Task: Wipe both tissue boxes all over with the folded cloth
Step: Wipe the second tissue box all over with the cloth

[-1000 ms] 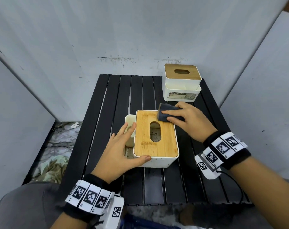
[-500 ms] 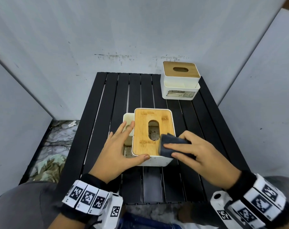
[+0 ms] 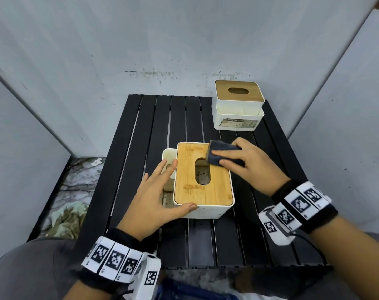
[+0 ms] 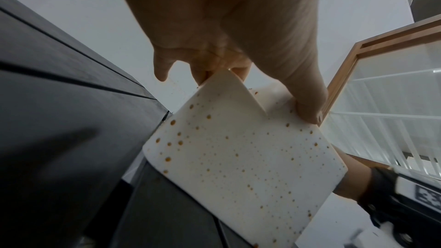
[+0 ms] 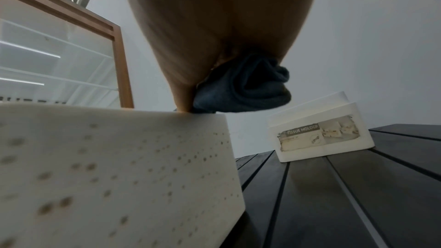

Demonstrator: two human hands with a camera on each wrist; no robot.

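Note:
The near tissue box [image 3: 202,180], white with a bamboo lid and an oval slot, stands mid-table; its white sides are speckled brown [image 4: 238,157]. My left hand [image 3: 158,191] braces its near left corner, fingers straight over the side compartment, thumb [image 4: 307,108] against the front wall. My right hand [image 3: 247,163] grips the folded dark cloth [image 3: 219,155] and presses it on the lid's far right corner; the cloth [image 5: 243,90] bunches under the palm. The second tissue box [image 3: 238,105], same style with a label, stands untouched at the far right.
The black slatted table [image 3: 154,131] is hemmed by grey walls behind and on both sides. Left of the table the floor drops away, with crumpled litter [image 3: 69,211]. Bare slats lie behind and left of the near box.
The right hand swept the cloth from the lid's far right corner down to its near right corner and back to the far right. The left hand and both boxes stayed put.

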